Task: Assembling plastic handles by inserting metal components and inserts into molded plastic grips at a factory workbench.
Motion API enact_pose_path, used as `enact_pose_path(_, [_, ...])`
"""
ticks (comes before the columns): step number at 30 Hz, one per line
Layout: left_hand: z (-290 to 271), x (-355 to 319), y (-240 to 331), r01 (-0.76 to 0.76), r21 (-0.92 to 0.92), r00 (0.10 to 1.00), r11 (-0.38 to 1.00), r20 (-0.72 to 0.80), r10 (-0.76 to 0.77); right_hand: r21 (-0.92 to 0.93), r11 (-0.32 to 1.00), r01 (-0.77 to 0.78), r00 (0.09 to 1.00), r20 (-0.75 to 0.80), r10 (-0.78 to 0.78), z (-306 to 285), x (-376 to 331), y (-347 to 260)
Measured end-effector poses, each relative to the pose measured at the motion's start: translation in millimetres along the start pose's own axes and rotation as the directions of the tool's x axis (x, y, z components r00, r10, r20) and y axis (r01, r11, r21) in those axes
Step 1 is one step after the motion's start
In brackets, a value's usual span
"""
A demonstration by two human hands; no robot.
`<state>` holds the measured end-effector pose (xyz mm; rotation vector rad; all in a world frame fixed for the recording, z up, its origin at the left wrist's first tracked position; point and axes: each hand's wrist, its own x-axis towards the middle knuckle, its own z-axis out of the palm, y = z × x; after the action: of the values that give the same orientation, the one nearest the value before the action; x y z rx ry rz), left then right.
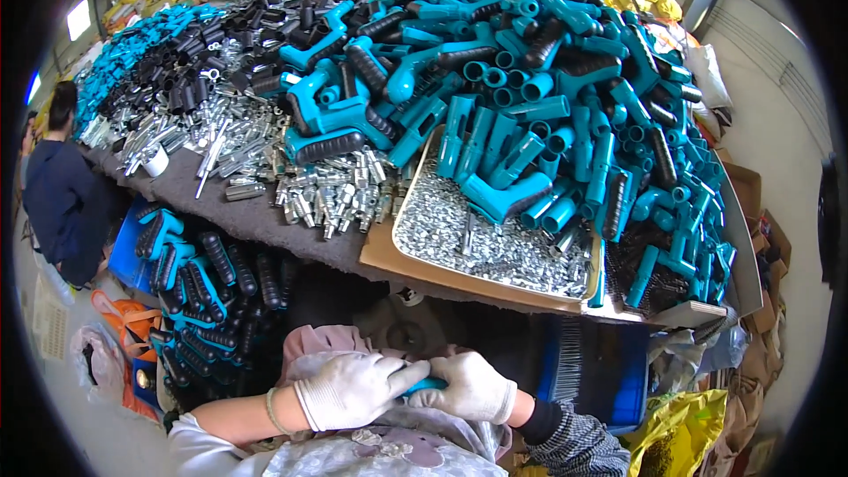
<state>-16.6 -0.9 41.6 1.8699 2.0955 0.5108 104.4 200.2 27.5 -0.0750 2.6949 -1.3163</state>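
Close to my body, just below the table's front edge, my left hand (352, 391) and my right hand (470, 386) meet, both in white gloves. Between them a small piece of a teal plastic part (427, 385) shows; my fingers close round it from both sides and hide most of its shape. Above my hands, a cream tray (495, 288) of small shiny metal pieces (495, 247) sits on cardboard at the table edge. One teal pistol-shaped housing (505, 195) lies over the tray's back part.
Teal housings with black grips (565, 62) form a high heap behind the tray. Silver metal fittings (340, 190) and black sleeves (199, 71) spread leftward. Finished-looking handles (208, 291) fill a container lower left; a blue bin (618, 380) stands right. Other people work behind and at left (57, 185).
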Motion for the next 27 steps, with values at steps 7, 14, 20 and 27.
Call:
enact_pose_path(7, [4,9,-1,-0.027,-0.154,0.945,0.988,-0.325,-0.025,-0.019,0.993,-0.117,0.858,-0.505,0.092,-72,-11,-25])
enact_pose_path(14, [-5,21,16,0.044,-0.344,0.928,0.938,-0.333,-0.166,-0.59,0.779,-0.21,0.753,-0.606,-0.256,-132,37,35])
enact_pose_path(20, [-4,16,13,0.072,-0.308,0.928,0.949,-0.328,-0.177,-0.579,0.737,-0.35,0.873,-0.487,0.032,-138,70,24])
enact_pose_path(27, [3,15,3,0.052,-0.243,0.92,0.969,-0.366,-0.141,-0.465,0.871,-0.159,0.723,-0.655,-0.218,-132,52,20])
